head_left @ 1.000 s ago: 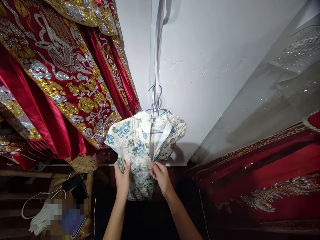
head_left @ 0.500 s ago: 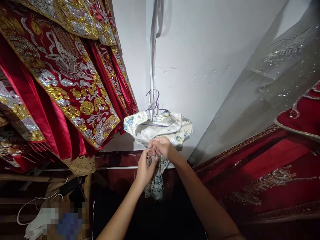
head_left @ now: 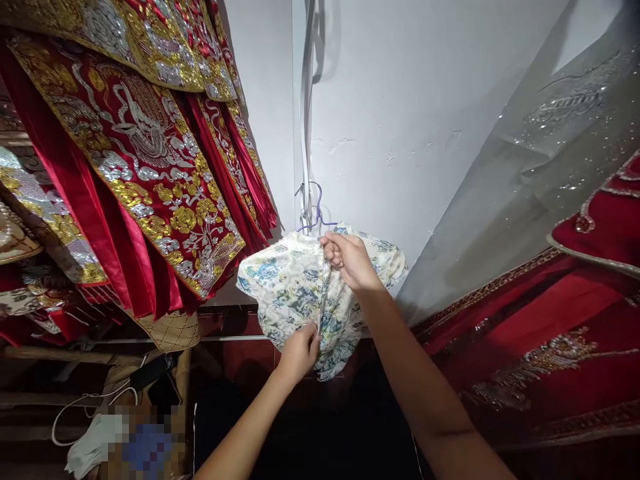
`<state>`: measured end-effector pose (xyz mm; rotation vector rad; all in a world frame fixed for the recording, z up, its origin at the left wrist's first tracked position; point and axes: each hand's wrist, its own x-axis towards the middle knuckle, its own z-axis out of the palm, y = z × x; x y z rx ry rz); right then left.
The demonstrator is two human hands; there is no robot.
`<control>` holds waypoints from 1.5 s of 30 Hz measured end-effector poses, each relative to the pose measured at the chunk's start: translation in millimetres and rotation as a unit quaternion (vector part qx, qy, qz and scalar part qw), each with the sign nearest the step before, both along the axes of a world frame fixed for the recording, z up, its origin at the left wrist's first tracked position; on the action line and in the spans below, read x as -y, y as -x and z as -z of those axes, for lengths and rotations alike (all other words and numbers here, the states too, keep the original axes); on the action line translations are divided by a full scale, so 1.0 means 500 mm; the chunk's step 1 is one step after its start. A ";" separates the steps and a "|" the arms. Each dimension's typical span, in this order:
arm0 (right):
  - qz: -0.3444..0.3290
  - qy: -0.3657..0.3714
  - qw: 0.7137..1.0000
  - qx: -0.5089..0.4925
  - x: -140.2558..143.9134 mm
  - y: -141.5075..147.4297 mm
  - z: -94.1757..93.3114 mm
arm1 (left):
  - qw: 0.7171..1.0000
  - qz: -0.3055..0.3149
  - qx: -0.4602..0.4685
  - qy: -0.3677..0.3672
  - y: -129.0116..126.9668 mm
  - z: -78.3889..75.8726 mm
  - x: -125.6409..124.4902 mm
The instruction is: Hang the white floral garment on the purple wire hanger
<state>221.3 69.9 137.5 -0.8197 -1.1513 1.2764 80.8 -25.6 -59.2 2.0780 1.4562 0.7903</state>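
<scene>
A white short-sleeved garment [head_left: 285, 287] with a blue and green floral print hangs on a purple hanger [head_left: 319, 203] against the wall. Down its middle runs a straight closure that looks like a zipper [head_left: 324, 293]. My right hand [head_left: 347, 257] is closed at the top of this line, just below the neckline, fingers pinched together. Lower down, my left hand [head_left: 301, 348] pinches the fabric at the line's bottom end. Between the two hands the closure is stretched taut. Any pull tab is hidden by my fingers.
Red robes [head_left: 170, 180] with gold and silver embroidery hang at left. A sheer sequined fabric [head_left: 490, 200] and red beaded garments [head_left: 550, 313] hang at right. At lower left, a wooden rack [head_left: 183, 380] bears a phone-like black object, a white cable [head_left: 55, 427] and cloth.
My right hand has moved up to the neckline; my left hand has shifted slightly down. The garment's back, gaping and bunched before, now lies spread out with its edges together along the middle.
</scene>
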 end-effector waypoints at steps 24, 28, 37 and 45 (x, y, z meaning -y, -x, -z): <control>0.008 -0.058 0.973 0.221 0.054 0.005 0.181 | 0.768 -0.256 0.535 -0.240 0.217 -0.307 -0.232; -0.035 -0.093 0.971 0.219 0.093 0.028 0.175 | 0.717 -0.282 0.637 -0.016 0.217 -0.176 -0.219; -0.039 -0.055 0.963 0.261 0.094 -0.029 0.245 | 0.843 -0.095 0.525 0.074 0.071 -0.085 -0.123; -0.193 0.049 0.977 0.078 0.117 0.006 0.255 | 0.949 0.059 0.309 -0.032 0.016 -0.211 -0.066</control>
